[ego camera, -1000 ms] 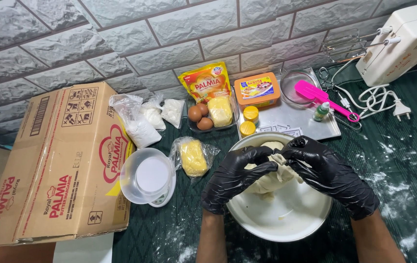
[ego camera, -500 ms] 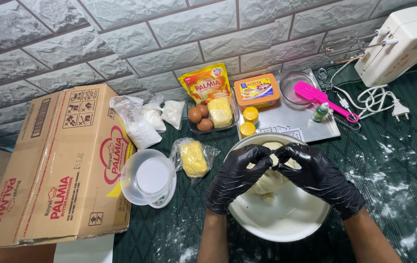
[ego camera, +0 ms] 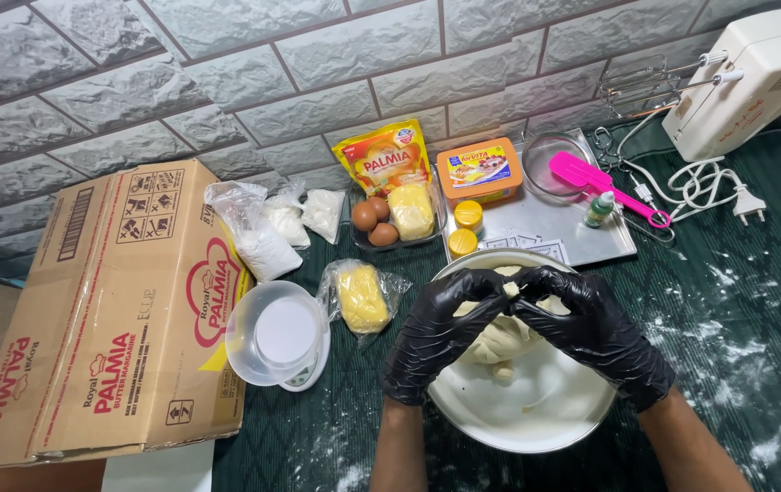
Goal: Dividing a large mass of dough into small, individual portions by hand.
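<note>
Both our hands have risen slightly: left hand (ego camera: 441, 333) and right hand (ego camera: 596, 330) pinch dough (ego camera: 500, 339) over the bowl (ego camera: 536, 424), grips closed; eggs (ego camera: 372, 221) beyond the bowl untouched.

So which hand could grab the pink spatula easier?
Probably the right hand. The pink spatula lies on the metal tray up on that side, while the left hand would have to cross over. Both hands are busy in the dough now.
</note>
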